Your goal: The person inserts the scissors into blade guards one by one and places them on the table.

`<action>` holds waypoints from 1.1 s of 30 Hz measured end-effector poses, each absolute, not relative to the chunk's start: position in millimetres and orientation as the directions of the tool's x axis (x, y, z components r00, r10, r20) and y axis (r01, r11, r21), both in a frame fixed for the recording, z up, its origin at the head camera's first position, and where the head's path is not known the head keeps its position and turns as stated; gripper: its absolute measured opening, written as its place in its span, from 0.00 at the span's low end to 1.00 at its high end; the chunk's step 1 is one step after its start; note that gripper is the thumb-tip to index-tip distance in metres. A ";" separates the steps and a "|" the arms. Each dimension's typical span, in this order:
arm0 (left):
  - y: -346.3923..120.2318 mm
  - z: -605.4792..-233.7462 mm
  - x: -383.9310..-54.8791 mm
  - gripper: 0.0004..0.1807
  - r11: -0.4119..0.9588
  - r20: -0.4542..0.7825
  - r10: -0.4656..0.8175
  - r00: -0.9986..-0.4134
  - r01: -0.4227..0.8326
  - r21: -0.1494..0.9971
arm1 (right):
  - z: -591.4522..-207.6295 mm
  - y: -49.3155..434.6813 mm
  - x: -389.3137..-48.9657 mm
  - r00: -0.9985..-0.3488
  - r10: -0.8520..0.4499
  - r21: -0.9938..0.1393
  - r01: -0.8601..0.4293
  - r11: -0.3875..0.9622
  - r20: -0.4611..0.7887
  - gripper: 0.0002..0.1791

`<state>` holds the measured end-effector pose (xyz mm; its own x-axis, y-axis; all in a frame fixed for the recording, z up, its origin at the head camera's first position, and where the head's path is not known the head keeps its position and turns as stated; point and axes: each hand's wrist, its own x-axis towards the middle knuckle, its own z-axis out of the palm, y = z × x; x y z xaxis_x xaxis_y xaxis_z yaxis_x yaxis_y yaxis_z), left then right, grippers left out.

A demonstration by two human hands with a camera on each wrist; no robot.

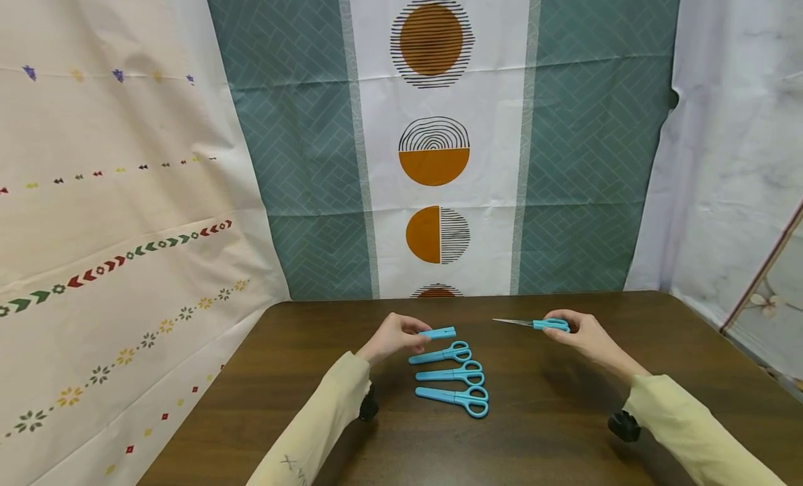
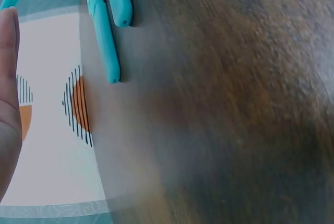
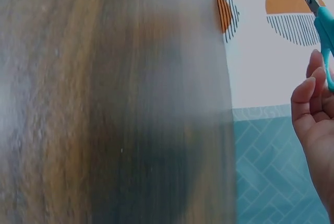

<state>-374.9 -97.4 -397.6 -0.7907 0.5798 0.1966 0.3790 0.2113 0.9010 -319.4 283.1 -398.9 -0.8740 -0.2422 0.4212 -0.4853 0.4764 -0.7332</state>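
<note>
My left hand (image 1: pixel 396 338) pinches a blue scissor sheath (image 1: pixel 439 332) above the far side of the table. To the right, my right hand (image 1: pixel 586 338) grips a pair of scissors by its blue handles (image 1: pixel 552 325); the bare metal blades (image 1: pixel 513 322) are closed and point left toward the sheath, with a wide gap between. Three sheathed blue scissors lie in a column near my left hand: the far pair (image 1: pixel 441 353), the middle pair (image 1: pixel 450 376) and the near pair (image 1: pixel 453 399), handles to the right. In the right wrist view the scissors (image 3: pixel 324 25) show only partly.
The dark wooden table (image 1: pixel 539 430) ends in a straight back edge. Behind it hangs a curtain (image 1: pixel 301 158) with green and white panels. A patterned white cloth (image 1: pixel 125 263) hangs on the left, and a pale cloth (image 1: pixel 734 158) on the right.
</note>
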 end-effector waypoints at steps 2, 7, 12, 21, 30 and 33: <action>-98.7 -398.0 -375.3 0.12 0.197 0.211 0.592 -0.778 0.393 0.898 | -398.6 281.2 -319.7 -0.867 -0.251 -0.733 -0.499 0.463 0.431 0.11; -100.0 -396.0 -374.3 0.12 0.153 0.246 0.623 -0.743 0.424 0.892 | -398.2 276.3 -320.7 -0.846 -0.262 -0.726 -0.534 0.434 0.465 0.09; -98.2 -390.2 -370.9 0.12 0.171 0.205 0.612 -0.764 0.381 0.909 | -397.2 271.4 -321.1 -0.838 -0.255 -0.735 -0.545 0.404 0.482 0.10; -98.1 -382.1 -368.2 0.12 0.165 0.193 0.610 -0.769 0.361 0.918 | -388.8 261.0 -317.2 -0.845 -0.264 -0.768 -0.533 0.356 0.464 0.11; -100.0 -375.2 -365.7 0.11 0.142 0.200 0.640 -0.742 0.371 0.918 | -383.6 253.9 -315.2 -0.832 -0.314 -0.772 -0.547 0.323 0.458 0.10; -99.9 -372.7 -364.5 0.12 0.141 0.197 0.652 -0.732 0.372 0.917 | -383.8 252.6 -315.3 -0.832 -0.318 -0.768 -0.548 0.332 0.456 0.10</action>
<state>-364.5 -99.9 -372.7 -0.7322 0.6521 0.1966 0.3722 0.1414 0.9173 -315.3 252.6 -383.8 -0.8315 -0.3176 0.4558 -0.5478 0.3324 -0.7677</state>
